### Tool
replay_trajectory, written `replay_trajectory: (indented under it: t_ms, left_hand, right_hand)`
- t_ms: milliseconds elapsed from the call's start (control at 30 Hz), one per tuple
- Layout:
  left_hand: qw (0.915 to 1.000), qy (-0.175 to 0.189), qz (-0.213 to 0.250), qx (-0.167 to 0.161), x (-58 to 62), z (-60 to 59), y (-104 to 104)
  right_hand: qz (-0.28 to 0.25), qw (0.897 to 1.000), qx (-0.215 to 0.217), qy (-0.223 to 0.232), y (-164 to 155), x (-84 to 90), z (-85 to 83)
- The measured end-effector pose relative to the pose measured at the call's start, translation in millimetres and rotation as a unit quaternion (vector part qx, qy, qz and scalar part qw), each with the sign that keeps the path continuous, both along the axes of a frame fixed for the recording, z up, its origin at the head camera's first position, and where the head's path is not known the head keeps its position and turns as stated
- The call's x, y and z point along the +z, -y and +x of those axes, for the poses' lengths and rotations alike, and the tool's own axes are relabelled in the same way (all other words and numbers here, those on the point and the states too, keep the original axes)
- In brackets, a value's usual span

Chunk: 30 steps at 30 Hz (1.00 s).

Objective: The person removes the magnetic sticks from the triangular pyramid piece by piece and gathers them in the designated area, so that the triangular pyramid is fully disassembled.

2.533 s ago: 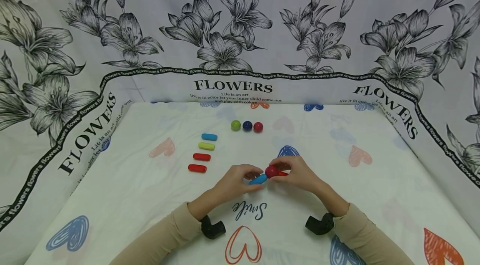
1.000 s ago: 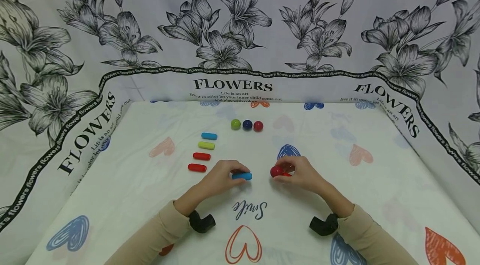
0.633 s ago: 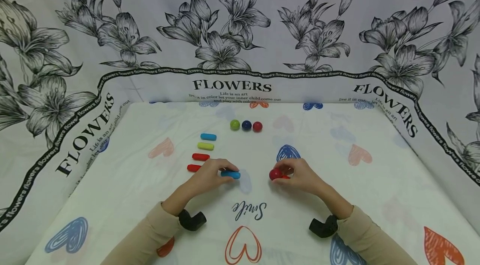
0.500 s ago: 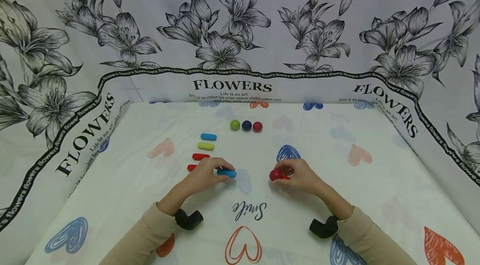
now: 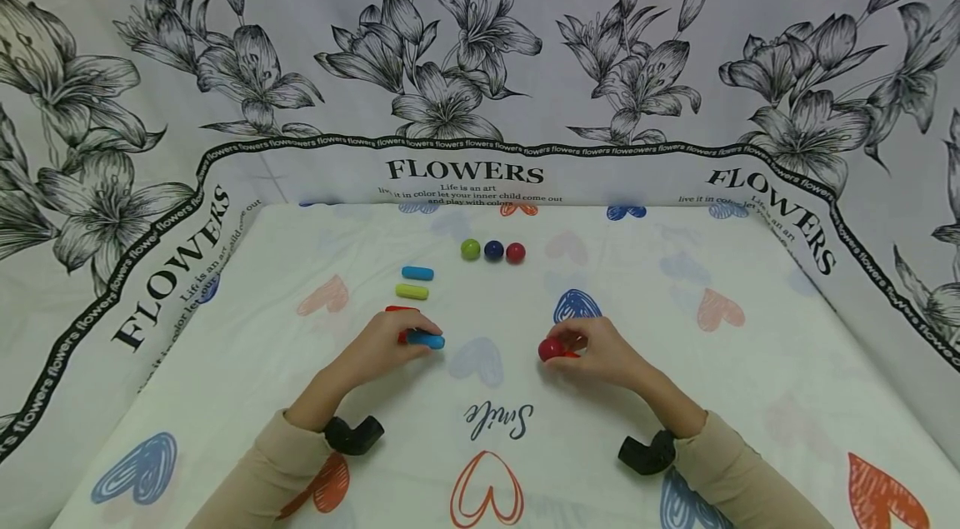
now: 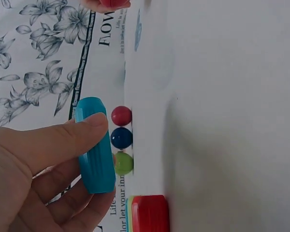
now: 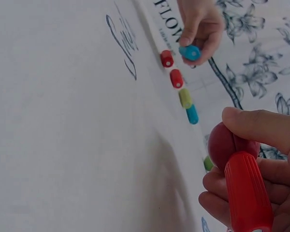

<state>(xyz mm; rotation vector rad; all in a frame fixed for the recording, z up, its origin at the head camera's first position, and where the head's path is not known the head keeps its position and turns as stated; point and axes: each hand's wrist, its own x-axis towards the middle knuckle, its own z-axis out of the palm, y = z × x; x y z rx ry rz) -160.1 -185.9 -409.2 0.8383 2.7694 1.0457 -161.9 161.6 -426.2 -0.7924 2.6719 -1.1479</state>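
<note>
Left grip (image 5: 382, 343) carried blue rod (image 5: 425, 341) leftward, clamped | right grip (image 5: 600, 350) clamps red ball (image 5: 550, 348), rod | 3 balls (image 5: 492, 251) apart

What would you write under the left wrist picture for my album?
A left hand pinches a blue peg above three little balls.

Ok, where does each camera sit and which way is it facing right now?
Head: above, looking forward and down at the table; both forearms and hands show.
Left wrist: behind the left hand, looking past its blue stick to three balls.
Right wrist: behind the right hand with red ball and red stick, looking across to the left hand.
Shared: all three show the blue stick.
</note>
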Motion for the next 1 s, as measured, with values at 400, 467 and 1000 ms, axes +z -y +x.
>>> replay_trajectory:
  t_ms: [400,467,1000]
  left_hand:
    - [0.9981,0.009,-0.056,0.023,-1.6,3.8,17.6]
    - [0.9974,0.005,-0.066,0.029,-1.3,4.6,18.6]
    - [0.9925,0.0,-0.085,0.089,-9.0,0.5,38.3]
  right_hand:
    - [0.007,1.0,-0.001,0.008,-0.3,3.0,-0.7]
    - [0.006,1.0,-0.002,0.008,0.1,4.3,-0.3]
    - [-0.012,1.0,0.007,-0.004,-0.1,1.2,-0.1]
